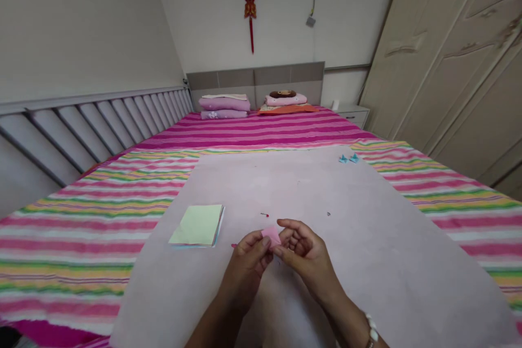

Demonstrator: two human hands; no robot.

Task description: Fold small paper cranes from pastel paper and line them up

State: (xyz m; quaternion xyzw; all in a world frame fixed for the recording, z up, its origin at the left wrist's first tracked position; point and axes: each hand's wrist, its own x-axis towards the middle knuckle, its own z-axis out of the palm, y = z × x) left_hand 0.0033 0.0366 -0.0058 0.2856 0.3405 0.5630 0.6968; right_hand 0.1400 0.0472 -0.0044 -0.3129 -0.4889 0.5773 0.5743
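A small folded piece of pink paper (270, 234) is held up over the board, near its front middle. My left hand (249, 261) pinches it between thumb and fingers from the left. My right hand (308, 255) grips its lower right corner between thumb and fingers, with the index finger raised and curved above. Just beyond the hands lies a small red and dark item (265, 215), too small to name. Partly behind my left hand, a bit of a bright pink object (234, 245) shows. To the left rests a stack of coloured square paper (198, 225), pale green on top.
The pale board (387, 261) lies on a bed with a striped sheet (85, 228). Two small blue folded paper pieces (348, 158) sit at its far right corner. A tiny dark bit (328, 213) lies right of centre. Folded bedding (224, 106) is stacked by the headboard (228, 80).
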